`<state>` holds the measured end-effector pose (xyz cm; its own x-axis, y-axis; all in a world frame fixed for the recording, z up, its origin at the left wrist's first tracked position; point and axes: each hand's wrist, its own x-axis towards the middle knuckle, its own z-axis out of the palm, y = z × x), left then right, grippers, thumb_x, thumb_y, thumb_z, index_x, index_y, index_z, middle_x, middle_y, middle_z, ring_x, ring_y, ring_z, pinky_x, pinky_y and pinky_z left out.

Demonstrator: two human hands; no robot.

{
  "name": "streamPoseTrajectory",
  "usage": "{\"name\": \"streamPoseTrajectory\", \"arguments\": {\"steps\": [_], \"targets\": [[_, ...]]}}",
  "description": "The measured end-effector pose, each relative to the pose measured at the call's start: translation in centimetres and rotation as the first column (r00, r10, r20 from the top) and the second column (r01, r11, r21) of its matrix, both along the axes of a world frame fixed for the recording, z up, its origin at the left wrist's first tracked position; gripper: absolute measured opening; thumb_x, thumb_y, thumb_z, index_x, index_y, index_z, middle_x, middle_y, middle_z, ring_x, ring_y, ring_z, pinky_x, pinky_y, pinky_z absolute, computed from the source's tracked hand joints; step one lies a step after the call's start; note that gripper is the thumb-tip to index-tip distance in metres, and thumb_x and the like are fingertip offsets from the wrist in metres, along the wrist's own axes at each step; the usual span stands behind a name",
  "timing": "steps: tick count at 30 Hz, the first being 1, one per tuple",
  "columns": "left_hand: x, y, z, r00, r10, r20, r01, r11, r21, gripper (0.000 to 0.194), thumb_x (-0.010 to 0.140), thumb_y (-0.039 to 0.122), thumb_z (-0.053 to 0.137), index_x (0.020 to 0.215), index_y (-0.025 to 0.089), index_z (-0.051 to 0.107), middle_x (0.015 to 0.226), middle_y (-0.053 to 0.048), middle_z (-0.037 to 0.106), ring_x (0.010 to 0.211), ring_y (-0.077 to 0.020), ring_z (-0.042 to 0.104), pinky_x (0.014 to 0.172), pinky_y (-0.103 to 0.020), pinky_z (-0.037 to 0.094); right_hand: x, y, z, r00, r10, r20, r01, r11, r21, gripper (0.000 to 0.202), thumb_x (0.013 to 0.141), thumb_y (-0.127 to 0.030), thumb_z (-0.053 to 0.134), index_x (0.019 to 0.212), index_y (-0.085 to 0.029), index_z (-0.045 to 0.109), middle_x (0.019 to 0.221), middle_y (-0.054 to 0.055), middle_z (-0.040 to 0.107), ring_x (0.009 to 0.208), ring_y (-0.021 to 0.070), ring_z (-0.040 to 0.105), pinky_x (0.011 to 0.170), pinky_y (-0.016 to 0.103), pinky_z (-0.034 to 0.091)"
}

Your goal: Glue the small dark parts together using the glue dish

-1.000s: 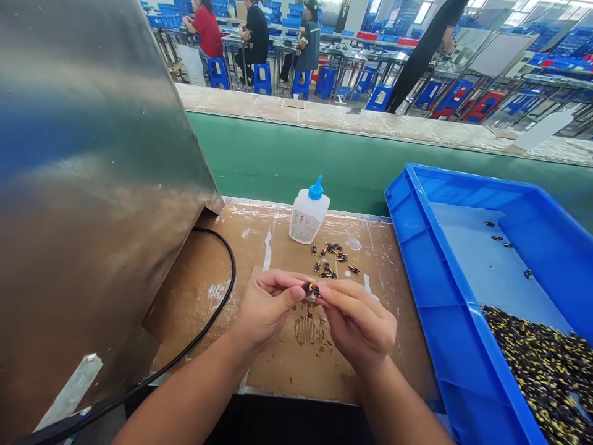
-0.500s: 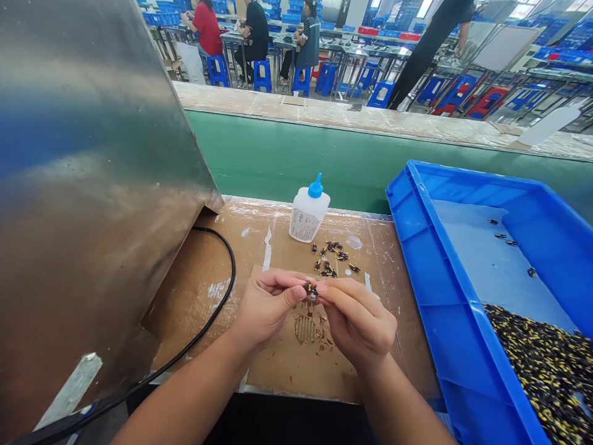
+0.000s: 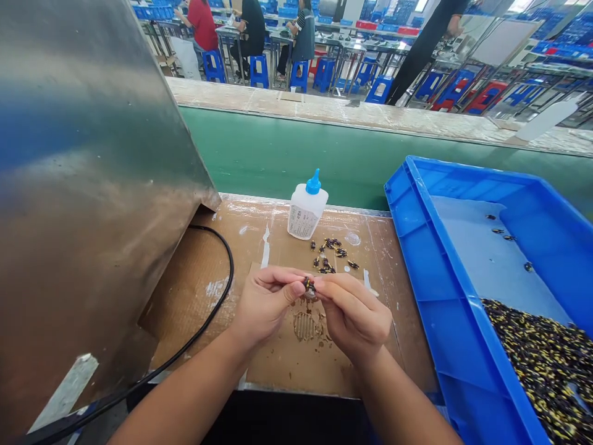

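My left hand (image 3: 269, 303) and my right hand (image 3: 354, 312) meet over the cardboard-covered bench (image 3: 278, 371). Pinched between their fingertips is a small black-and-yellow part (image 3: 307, 285); its exact kind is too small to tell. Both hands are closed, thumb against forefinger, and the fingers partly hide the part. Just beyond them lies a loose group of similar black-and-yellow parts (image 3: 340, 252). Behind that group stands a white squeeze bottle (image 3: 306, 213) with a blue nozzle cap, upright. Under the hands the cardboard has a worn, ridged patch (image 3: 304, 326).
A blue crate (image 3: 428, 272) at the right holds a heap of small black-and-yellow parts (image 3: 532, 358). A metal housing (image 3: 92, 185) rises at the left, with a black cable (image 3: 231, 262) beside it. A green belt (image 3: 278, 151) runs behind; people sit at tables beyond.
The fingertips have drawn slightly closer together, and the small part appears turned between them. The whole view has shifted a little; the bottle and loose parts stay in place.
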<state>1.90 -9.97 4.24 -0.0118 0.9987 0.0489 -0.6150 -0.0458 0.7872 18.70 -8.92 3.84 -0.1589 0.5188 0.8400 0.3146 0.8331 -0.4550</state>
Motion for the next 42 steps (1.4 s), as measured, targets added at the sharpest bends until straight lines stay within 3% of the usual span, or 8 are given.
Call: {"name": "streamPoseTrajectory", "arguments": {"steps": [6, 9, 11, 13, 18, 23, 31, 42], "targets": [[0.0, 0.0, -0.2, 0.996, 0.038, -0.079, -0.038, 0.999, -0.002, 0.017, 0.076, 0.032, 0.100, 0.082, 0.024, 0.086, 0.094, -0.007, 0.085, 0.087, -0.0185, 0.082, 0.085, -0.027, 0.070, 0.1, 0.0, 0.0, 0.999, -0.020, 0.051, 0.017, 0.999, 0.049, 0.040, 0.101, -0.001, 0.069, 0.133, -0.023, 0.076, 0.110, 0.008, 0.081, 0.094, 0.0209, 0.080, 0.078, 0.034, 0.071], [0.1, -0.4, -0.2, 0.968, 0.126, -0.217, -0.114, 0.991, 0.067, 0.013, 0.082, 0.032, 0.096, 0.085, 0.023, 0.087, 0.096, -0.008, 0.085, 0.087, -0.0209, 0.083, 0.083, -0.030, 0.071, -0.1, -0.1, 0.1, 0.995, -0.060, 0.083, 0.054, 0.995, 0.079, 0.038, 0.100, -0.002, 0.070, 0.132, -0.021, 0.076, 0.110, 0.009, 0.081, 0.093, 0.0218, 0.080, 0.080, 0.035, 0.071], [0.1, -0.8, -0.2, 0.903, 0.250, -0.348, -0.193, 0.962, 0.192, 0.004, 0.089, 0.026, 0.090, 0.093, 0.026, 0.088, 0.100, -0.007, 0.085, 0.090, -0.0209, 0.083, 0.085, -0.030, 0.071, -0.3, -0.1, 0.2, 0.992, -0.087, 0.090, 0.078, 0.992, 0.103, 0.036, 0.099, -0.002, 0.071, 0.130, -0.019, 0.076, 0.107, 0.010, 0.080, 0.092, 0.0223, 0.079, 0.080, 0.035, 0.071], [0.1, -1.2, -0.2, 0.801, 0.382, -0.461, -0.224, 0.905, 0.362, 0.020, 0.093, 0.016, 0.083, 0.106, 0.030, 0.088, 0.108, -0.005, 0.085, 0.095, -0.0196, 0.083, 0.090, -0.029, 0.069, -0.4, -0.1, 0.3, 0.989, -0.112, 0.093, 0.100, 0.987, 0.124, 0.034, 0.100, -0.003, 0.071, 0.130, -0.019, 0.075, 0.105, 0.010, 0.080, 0.092, 0.0224, 0.079, 0.080, 0.035, 0.071], [-0.3, -1.3, -0.2, 0.613, 0.518, -0.597, -0.138, 0.814, 0.565, 0.043, 0.095, 0.005, 0.075, 0.126, 0.034, 0.082, 0.117, -0.002, 0.084, 0.103, -0.0177, 0.082, 0.099, -0.027, 0.066, -0.6, 0.1, 0.0, 0.987, -0.127, 0.099, 0.117, 0.989, 0.094, 0.032, 0.101, -0.002, 0.068, 0.128, -0.020, 0.074, 0.107, 0.009, 0.079, 0.095, 0.0220, 0.078, 0.083, 0.035, 0.070], [-0.5, -0.8, -0.1, 0.615, 0.539, -0.576, -0.184, 0.808, 0.560, 0.031, 0.094, 0.007, 0.076, 0.113, 0.030, 0.086, 0.116, -0.004, 0.083, 0.102, -0.0182, 0.081, 0.095, -0.029, 0.067, -1.0, 0.2, -0.3, 0.987, -0.144, 0.071, 0.136, 0.984, 0.113, 0.032, 0.103, -0.006, 0.068, 0.130, -0.023, 0.072, 0.106, 0.008, 0.080, 0.094, 0.0213, 0.079, 0.081, 0.034, 0.070], [-0.2, -1.1, -0.3, 0.610, 0.558, -0.562, -0.177, 0.788, 0.590, 0.043, 0.093, 0.002, 0.075, 0.123, 0.032, 0.083, 0.115, -0.002, 0.084, 0.100, -0.0171, 0.082, 0.093, -0.027, 0.066, -1.3, -0.1, -0.5, 0.984, -0.167, 0.058, 0.162, 0.983, 0.089, 0.034, 0.101, -0.004, 0.071, 0.129, -0.023, 0.074, 0.107, 0.007, 0.080, 0.093, 0.0207, 0.079, 0.081, 0.033, 0.070], [-0.5, -1.1, -0.5, 0.564, 0.546, -0.620, -0.121, 0.797, 0.592, 0.041, 0.094, 0.003, 0.071, 0.125, 0.028, 0.081, 0.118, -0.002, 0.083, 0.104, -0.0168, 0.080, 0.097, -0.026, 0.064, -1.0, 0.2, -0.2, 0.987, -0.146, 0.070, 0.143, 0.989, 0.047, 0.030, 0.101, -0.002, 0.070, 0.123, -0.021, 0.074, 0.106, 0.007, 0.080, 0.094, 0.0198, 0.077, 0.084, 0.033, 0.069]]}}
